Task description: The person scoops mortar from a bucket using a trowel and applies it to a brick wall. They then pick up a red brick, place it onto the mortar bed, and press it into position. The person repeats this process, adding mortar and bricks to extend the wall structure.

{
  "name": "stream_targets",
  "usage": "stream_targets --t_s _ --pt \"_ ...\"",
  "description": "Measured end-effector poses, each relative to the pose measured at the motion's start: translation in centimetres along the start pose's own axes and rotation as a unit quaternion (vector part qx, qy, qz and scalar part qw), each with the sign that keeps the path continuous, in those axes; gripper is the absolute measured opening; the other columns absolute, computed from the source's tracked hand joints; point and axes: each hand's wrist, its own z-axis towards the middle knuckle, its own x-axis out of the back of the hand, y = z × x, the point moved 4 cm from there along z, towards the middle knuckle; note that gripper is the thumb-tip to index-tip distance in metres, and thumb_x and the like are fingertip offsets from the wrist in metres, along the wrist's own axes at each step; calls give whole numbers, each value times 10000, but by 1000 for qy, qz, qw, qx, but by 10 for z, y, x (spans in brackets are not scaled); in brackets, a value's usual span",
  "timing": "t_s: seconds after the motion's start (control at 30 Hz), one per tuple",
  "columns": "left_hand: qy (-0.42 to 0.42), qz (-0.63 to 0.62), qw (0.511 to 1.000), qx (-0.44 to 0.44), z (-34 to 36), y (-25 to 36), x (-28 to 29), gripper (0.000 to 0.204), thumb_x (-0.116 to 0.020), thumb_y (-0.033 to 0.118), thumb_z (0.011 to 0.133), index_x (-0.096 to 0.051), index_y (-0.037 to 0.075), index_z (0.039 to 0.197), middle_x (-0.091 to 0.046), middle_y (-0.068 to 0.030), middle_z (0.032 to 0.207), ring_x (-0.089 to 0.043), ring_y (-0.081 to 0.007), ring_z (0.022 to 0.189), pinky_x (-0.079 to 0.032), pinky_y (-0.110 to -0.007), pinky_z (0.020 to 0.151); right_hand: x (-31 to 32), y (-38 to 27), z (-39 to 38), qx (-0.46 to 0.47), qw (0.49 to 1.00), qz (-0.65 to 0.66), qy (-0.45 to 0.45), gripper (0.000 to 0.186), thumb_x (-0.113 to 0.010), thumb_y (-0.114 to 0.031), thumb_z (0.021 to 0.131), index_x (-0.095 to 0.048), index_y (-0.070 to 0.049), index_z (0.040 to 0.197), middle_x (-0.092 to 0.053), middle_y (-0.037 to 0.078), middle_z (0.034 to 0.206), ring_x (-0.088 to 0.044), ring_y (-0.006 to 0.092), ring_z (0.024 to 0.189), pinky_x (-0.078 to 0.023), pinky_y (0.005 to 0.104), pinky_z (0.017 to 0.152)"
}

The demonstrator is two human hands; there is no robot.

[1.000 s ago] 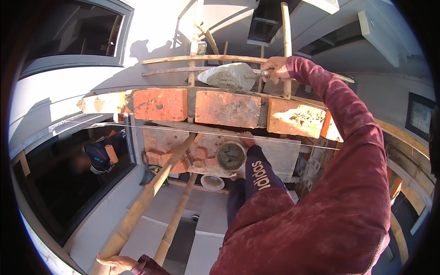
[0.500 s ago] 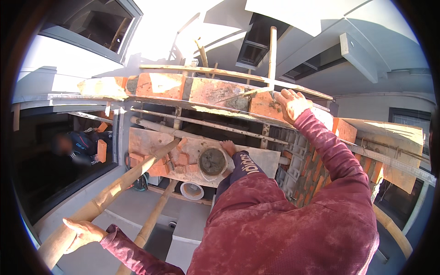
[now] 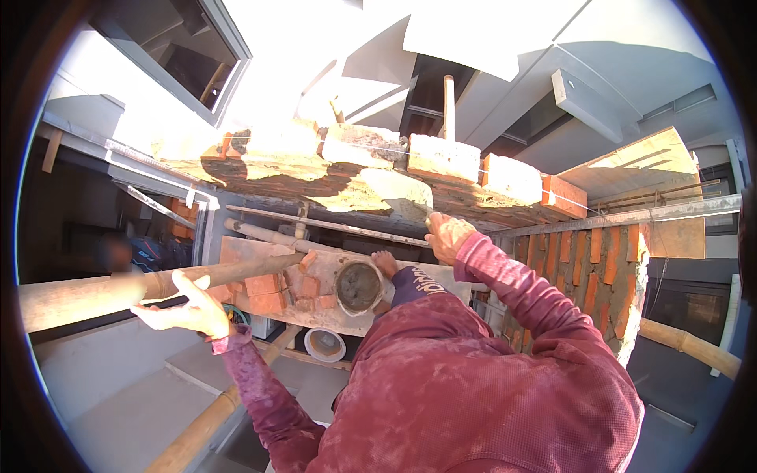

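My right hand (image 3: 446, 235) is closed on a trowel (image 3: 400, 195), whose pale, mortar-coated blade lies against the near face of the brick wall (image 3: 303, 175), just below its top bricks (image 3: 443, 159). A white string runs along that top course. My left hand (image 3: 180, 310) is open, fingers apart, beside the thick bamboo pole (image 3: 71, 303); I cannot tell whether it touches it. Below the wall, a bucket of grey mortar (image 3: 358, 287) stands on a board (image 3: 341, 318) next to broken red bricks (image 3: 265, 293) and my bare foot.
A white bucket (image 3: 323, 344) sits lower down, near another bamboo pole (image 3: 217, 410). A brick surface (image 3: 579, 280), a metal straightedge (image 3: 684, 211) and a plywood sheet (image 3: 635, 165) are at the right. A partly shadowed person (image 3: 162, 254) is behind the window frame at the left.
My right hand has come down from above the wall, bringing the trowel to its near face. My left hand has risen along the bamboo pole and opened. The view has shifted.
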Motion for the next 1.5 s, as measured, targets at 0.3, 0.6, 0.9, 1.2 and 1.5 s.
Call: stream_targets --t_s 0.3,0.6,0.9,1.2,1.5 --pt "-582 -277 762 -66 -198 108 -73 688 -683 181 812 -376 22 1407 -318 -214 1445 -284 -383 1339 -251 -457 1112 -61 21 99 111 965 -235 -44 309 -466 -278 925 -574 -6 1024 -607 242 1019 -629 376 922 -515 455 774" --pt "-605 -176 741 -232 -214 161 -189 647 -591 111 830 -353 15 1424 -317 -180 1497 -265 -354 1399 -227 -483 1141 -39 46 65 68 982 -178 -5 291 -513 -211 895 -640 -8 1060 -565 222 1073 -600 356 997 -504 398 843" --pt "-583 -114 757 -271 -226 193 -256 709 -484 59 801 -278 76 1480 -219 -120 1557 -136 -286 1459 -132 -542 1156 -43 61 71 -27 987 153 42 312 -496 -198 908 -554 -2 1144 -602 222 1159 -620 363 978 -500 433 854" --pt "-607 -48 732 -305 -218 193 -257 818 -606 199 784 -226 97 1502 -187 -111 1573 -146 -263 1461 -101 -568 1153 -15 100 -74 -112 971 206 45 369 -487 -210 895 -448 -15 1205 -645 255 984 -609 442 970 -471 486 825" --pt "-522 -182 764 -333 -233 272 -259 816 -741 396 756 -360 184 1446 -304 -96 1522 -188 -287 1442 -54 -586 1159 28 97 -132 -108 982 116 100 226 -525 -177 847 -446 10 945 -608 294 927 -594 476 838 -475 520 685"
